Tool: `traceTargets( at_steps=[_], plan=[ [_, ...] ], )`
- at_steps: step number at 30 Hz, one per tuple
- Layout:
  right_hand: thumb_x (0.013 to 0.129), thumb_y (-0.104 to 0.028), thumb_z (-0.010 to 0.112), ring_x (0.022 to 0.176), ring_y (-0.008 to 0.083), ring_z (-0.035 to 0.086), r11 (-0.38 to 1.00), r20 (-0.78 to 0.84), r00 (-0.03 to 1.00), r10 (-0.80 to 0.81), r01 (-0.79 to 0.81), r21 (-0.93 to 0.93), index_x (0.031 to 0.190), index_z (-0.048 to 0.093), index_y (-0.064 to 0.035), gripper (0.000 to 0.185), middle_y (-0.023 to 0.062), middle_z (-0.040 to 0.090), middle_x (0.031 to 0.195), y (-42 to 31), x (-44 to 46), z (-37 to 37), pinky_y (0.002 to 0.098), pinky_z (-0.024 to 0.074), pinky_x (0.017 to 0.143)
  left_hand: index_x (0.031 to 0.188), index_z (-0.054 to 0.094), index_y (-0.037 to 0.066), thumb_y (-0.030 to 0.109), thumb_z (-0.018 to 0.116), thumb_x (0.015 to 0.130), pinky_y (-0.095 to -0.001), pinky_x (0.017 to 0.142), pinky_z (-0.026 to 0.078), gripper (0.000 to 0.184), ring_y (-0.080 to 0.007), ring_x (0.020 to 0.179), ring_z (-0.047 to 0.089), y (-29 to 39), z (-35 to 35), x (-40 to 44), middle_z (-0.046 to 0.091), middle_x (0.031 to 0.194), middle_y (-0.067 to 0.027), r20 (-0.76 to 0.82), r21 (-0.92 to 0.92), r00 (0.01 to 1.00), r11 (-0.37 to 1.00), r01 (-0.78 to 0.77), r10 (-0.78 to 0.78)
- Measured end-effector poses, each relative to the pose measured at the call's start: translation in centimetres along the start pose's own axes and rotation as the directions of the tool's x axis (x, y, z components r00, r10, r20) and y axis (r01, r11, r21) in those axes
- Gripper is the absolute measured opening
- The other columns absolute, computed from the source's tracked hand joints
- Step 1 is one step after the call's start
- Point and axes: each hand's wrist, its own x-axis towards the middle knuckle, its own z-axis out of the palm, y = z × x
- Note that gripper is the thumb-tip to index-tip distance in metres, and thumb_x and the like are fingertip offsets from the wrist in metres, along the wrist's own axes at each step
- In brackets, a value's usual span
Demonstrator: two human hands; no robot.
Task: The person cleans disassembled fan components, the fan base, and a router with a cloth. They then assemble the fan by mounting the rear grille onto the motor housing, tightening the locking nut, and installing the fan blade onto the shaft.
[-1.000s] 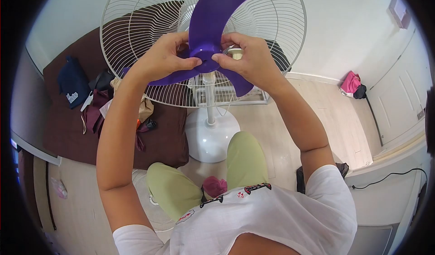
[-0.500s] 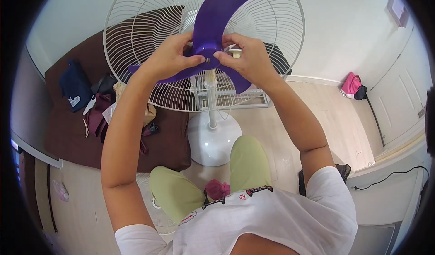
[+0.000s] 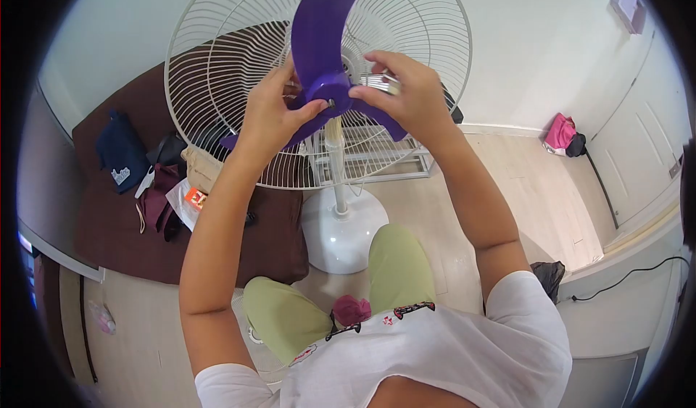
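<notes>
A purple fan blade (image 3: 319,27) sits in front of the round white wire rear grille (image 3: 217,67) of a stand fan. My left hand (image 3: 275,111) is closed around the left side of the hub (image 3: 330,93), thumb on its front near the centre hole and fingers behind. My right hand (image 3: 413,93) is at the hub's right, thumb tip at its edge and index finger lifted away. Its lower fingers curl round a small white piece (image 3: 394,86), mostly hidden, whose kind I cannot make out. Below the hub are the white pole (image 3: 336,161) and round base (image 3: 344,238).
A brown mattress (image 3: 268,252) at left bears a navy cloth item (image 3: 119,151), a maroon bag (image 3: 159,201) and an orange packet (image 3: 195,198). A white frame (image 3: 391,170) stands behind the pole. A pink bag (image 3: 560,132) lies by the door; a black cable (image 3: 631,272) is at right.
The blade and hub have shifted slightly left and tilted. My right hand's fingers have moved off the hub to the right, and the small white piece moved with them. My left hand keeps its hold.
</notes>
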Motion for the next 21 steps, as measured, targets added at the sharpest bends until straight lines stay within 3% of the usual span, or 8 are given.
traceTargets(
  at_steps=[3, 5, 8, 11, 13, 15, 17, 21],
  plan=[
    [0.074, -0.016, 0.074, 0.079, 0.0127, 0.060, 0.830, 0.126, 0.948, 0.292, -0.316, 0.460, 0.097, 0.063, 0.0003, 0.030, 0.0058, 0.064, 0.085, -3.3, -4.3, -2.8, 0.0274, 0.0491, 0.069, 0.132, 0.043, 0.000, 0.010, 0.075, 0.071, -0.0302, 0.083, 0.050, 0.069, -0.0206, 0.089, 0.063, -0.2, 0.7, -1.1, 0.062, 0.101, -0.0126, -0.072, -0.041, 0.997, 0.998, -0.044, 0.040],
    [0.077, -0.022, 0.072, 0.073, 0.0111, 0.059, 0.619, 0.501, 0.852, 0.151, -0.476, 0.625, 0.092, 0.065, -0.0015, 0.026, 0.0036, 0.064, 0.080, -2.6, -8.1, -1.9, 0.0261, 0.0482, 0.067, 0.133, 0.040, -0.001, 0.014, 0.075, 0.070, -0.0347, 0.083, 0.048, 0.074, -0.0261, 0.089, 0.060, 0.4, 1.3, -2.2, 0.059, 0.098, -0.0140, -0.121, 0.023, 0.990, 0.997, -0.076, 0.078],
    [0.080, -0.019, 0.068, 0.069, 0.0113, 0.059, 0.457, 0.854, 0.444, 0.271, -0.840, 0.291, 0.087, 0.064, -0.0018, 0.019, 0.0054, 0.063, 0.079, -0.9, -14.2, 2.5, 0.0252, 0.0487, 0.062, 0.128, 0.045, -0.005, 0.006, 0.066, 0.074, -0.0404, 0.094, 0.039, 0.059, -0.0328, 0.105, 0.052, 1.4, 3.4, -5.5, 0.056, 0.110, -0.0165, -0.542, 0.174, 0.794, 0.961, -0.214, 0.275],
    [0.080, -0.019, 0.066, 0.066, 0.0118, 0.060, 0.368, 0.897, 0.393, 0.204, -0.879, 0.302, 0.086, 0.064, -0.0025, 0.017, 0.0061, 0.063, 0.076, 0.1, -18.4, 6.1, 0.0260, 0.0490, 0.056, 0.123, 0.051, 0.000, 0.010, 0.067, 0.071, -0.0418, 0.091, 0.042, 0.055, -0.0326, 0.102, 0.055, 3.1, 5.2, -12.1, 0.057, 0.112, -0.0140, 0.179, -0.026, 0.917, 0.933, -0.359, 0.357],
    [0.080, -0.018, 0.065, 0.063, 0.0125, 0.061, 0.278, 0.906, 0.401, 0.137, -0.893, 0.353, 0.087, 0.063, -0.0028, 0.017, 0.0063, 0.064, 0.074, -0.2, -19.3, 6.9, 0.0263, 0.0490, 0.053, 0.113, 0.059, 0.003, 0.007, 0.068, 0.069, -0.0400, 0.086, 0.045, 0.046, -0.0295, 0.096, 0.058, 2.4, 8.5, -14.6, 0.060, 0.109, -0.0117, 0.177, -0.083, 0.882, 0.899, -0.429, 0.437],
    [0.080, -0.020, 0.065, 0.058, 0.0145, 0.062, 0.511, 0.961, 0.267, -0.074, -0.817, 0.267, 0.089, 0.062, -0.0037, 0.019, 0.0068, 0.064, 0.069, -0.7, -19.0, 7.8, 0.0269, 0.0475, 0.046, 0.101, 0.067, 0.008, 0.001, 0.068, 0.067, -0.0349, 0.076, 0.050, 0.034, -0.0264, 0.085, 0.063, 0.2, 9.5, -16.4, 0.066, 0.096, -0.0108, 0.150, -0.277, 0.928, 0.915, -0.292, 0.341],
    [0.083, -0.028, 0.062, 0.054, 0.0155, 0.063, 0.485, 0.989, 0.123, 0.080, -0.872, 0.069, 0.089, 0.061, -0.0033, 0.025, 0.0079, 0.064, 0.065, -2.6, -15.5, 5.8, 0.0274, 0.0468, 0.043, 0.082, 0.072, 0.008, -0.004, 0.067, 0.066, -0.0304, 0.061, 0.050, 0.020, -0.0227, 0.064, 0.062, 0.0, 8.2, -17.2, 0.069, 0.082, -0.0083, 0.120, -0.246, 0.982, 0.963, -0.112, 0.145],
    [0.085, -0.044, 0.059, 0.056, 0.0149, 0.063, 0.557, 0.990, -0.001, 0.139, -0.827, -0.080, 0.090, 0.061, -0.0007, 0.043, 0.0096, 0.063, 0.065, -2.1, -16.7, 3.8, 0.0264, 0.0490, 0.048, 0.086, 0.072, 0.005, -0.003, 0.064, 0.073, -0.0304, 0.057, 0.050, 0.017, -0.0188, 0.061, 0.063, -1.9, 7.1, -19.2, 0.069, 0.080, -0.0096, 0.170, -0.157, 0.957, 0.952, 0.262, -0.235]
  ],
)
